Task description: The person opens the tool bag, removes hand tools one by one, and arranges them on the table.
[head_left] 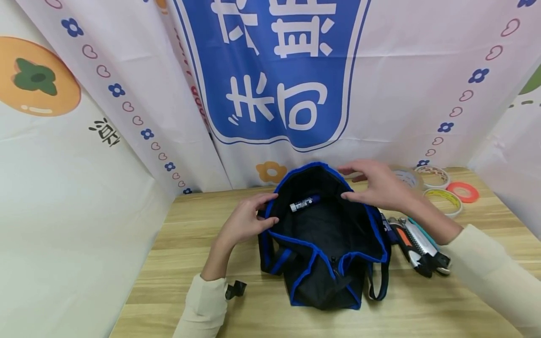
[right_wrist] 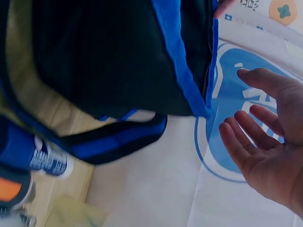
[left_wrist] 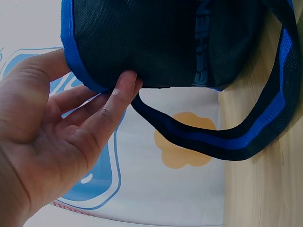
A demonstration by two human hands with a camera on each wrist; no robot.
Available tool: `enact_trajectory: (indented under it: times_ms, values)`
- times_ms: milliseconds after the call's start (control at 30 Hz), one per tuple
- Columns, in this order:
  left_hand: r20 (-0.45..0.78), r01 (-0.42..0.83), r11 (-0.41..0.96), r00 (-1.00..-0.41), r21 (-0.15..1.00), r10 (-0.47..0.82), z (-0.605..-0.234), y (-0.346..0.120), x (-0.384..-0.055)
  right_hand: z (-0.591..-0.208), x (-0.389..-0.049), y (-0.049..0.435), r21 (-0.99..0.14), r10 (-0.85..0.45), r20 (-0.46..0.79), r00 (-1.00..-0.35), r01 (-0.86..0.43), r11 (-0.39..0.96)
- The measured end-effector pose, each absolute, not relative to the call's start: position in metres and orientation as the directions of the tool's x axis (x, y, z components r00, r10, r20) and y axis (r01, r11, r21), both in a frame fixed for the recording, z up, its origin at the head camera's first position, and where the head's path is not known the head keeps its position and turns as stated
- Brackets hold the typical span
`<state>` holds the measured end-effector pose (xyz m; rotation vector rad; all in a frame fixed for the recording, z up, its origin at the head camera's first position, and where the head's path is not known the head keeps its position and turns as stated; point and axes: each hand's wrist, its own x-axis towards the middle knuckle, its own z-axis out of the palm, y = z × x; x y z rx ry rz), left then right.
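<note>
A black tool bag (head_left: 319, 230) with blue trim stands on the table with its mouth wide open. My left hand (head_left: 246, 219) holds the bag's left rim between thumb and fingers. The left wrist view shows that left hand (left_wrist: 71, 123) at the blue edge, a striped strap (left_wrist: 222, 146) hanging beside it. Over the right rim, my right hand (head_left: 378, 185) is spread with thumb and fingers apart. In the right wrist view this right hand (right_wrist: 270, 137) is clear of the bag's edge. Inside lies a dark blue tube with a white end (head_left: 305, 203), probably a glue stick.
Right of the bag lie utility knives (head_left: 412, 246) and another blue tube (head_left: 388, 230). Behind them are several tape rolls, including a red one (head_left: 462, 192) and a yellow-cored one (head_left: 444, 202). A printed cloth (head_left: 389, 94) hangs behind the wooden table (head_left: 169, 272).
</note>
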<state>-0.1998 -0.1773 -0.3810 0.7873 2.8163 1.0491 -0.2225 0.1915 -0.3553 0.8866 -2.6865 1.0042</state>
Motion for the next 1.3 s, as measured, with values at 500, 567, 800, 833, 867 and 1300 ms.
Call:
enact_trajectory:
  times_ms: [500, 567, 800, 833, 867, 1300]
  values:
    - [0.133, 0.439, 0.637, -0.873, 0.633, 0.469, -0.380, -0.178, -0.200, -0.370, -0.237, 0.139, -0.519, -0.605, 0.212, -0.767, -0.613, 0.595]
    - [0.133, 0.439, 0.636, -0.873, 0.634, 0.470, -0.380, -0.178, -0.201, -0.374, -0.240, 0.134, -0.501, -0.614, 0.191, -0.766, -0.614, 0.610]
    - [0.133, 0.440, 0.632, -0.871, 0.638, 0.473, -0.380, -0.179, -0.201, -0.385, -0.251, 0.120, -0.479, -0.644, 0.132, -0.753, -0.618, 0.624]
    - [0.130, 0.438, 0.632, -0.871, 0.639, 0.473, -0.380, -0.179, -0.201, -0.387, -0.252, 0.118, -0.477, -0.648, 0.120, -0.752, -0.616, 0.627]
    - [0.128, 0.436, 0.632, -0.872, 0.641, 0.472, -0.379, -0.179, -0.201, -0.389, -0.254, 0.116, -0.476, -0.652, 0.107, -0.751, -0.614, 0.630]
    - [0.124, 0.434, 0.622, -0.870, 0.652, 0.476, -0.380, -0.179, -0.202, -0.412, -0.266, 0.106, -0.473, -0.661, -0.012, -0.750, -0.578, 0.664]
